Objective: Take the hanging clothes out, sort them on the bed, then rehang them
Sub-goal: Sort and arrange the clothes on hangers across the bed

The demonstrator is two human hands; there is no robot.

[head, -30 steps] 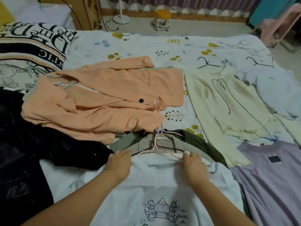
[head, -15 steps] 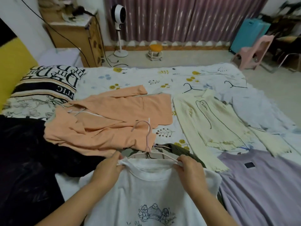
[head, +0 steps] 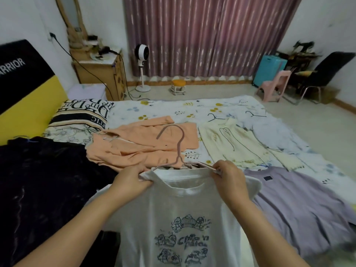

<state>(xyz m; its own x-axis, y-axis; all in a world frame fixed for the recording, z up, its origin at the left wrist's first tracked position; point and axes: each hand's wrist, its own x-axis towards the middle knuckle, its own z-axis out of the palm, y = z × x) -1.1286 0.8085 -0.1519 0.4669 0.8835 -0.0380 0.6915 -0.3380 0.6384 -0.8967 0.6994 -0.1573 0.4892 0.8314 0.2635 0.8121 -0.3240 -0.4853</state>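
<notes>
A white T-shirt [head: 185,214] with a cartoon print hangs on a pink hanger [head: 178,145], lifted off the bed. My left hand [head: 133,180] grips its left shoulder and my right hand [head: 228,178] grips its right shoulder, both over the hanger's arms. On the bed [head: 173,108] lie an orange jacket [head: 138,145], a cream knit top [head: 235,145], a pale blue garment [head: 277,135], a lilac top [head: 294,203] and a black garment [head: 38,182]. A dark green piece under the T-shirt is mostly hidden.
Two black hangers [head: 214,117] lie on the sheet at the far side. A patterned pillow [head: 81,116] sits by the yellow and black headboard [head: 25,93]. Beyond the bed stand a fan [head: 142,70], a small stool [head: 178,86], a pink chair [head: 274,86] and a wooden cabinet [head: 102,78].
Both hands have raised the white T-shirt on its pink hanger off the bed, and the hook now stands upright. My view has tilted up, showing more of the room.
</notes>
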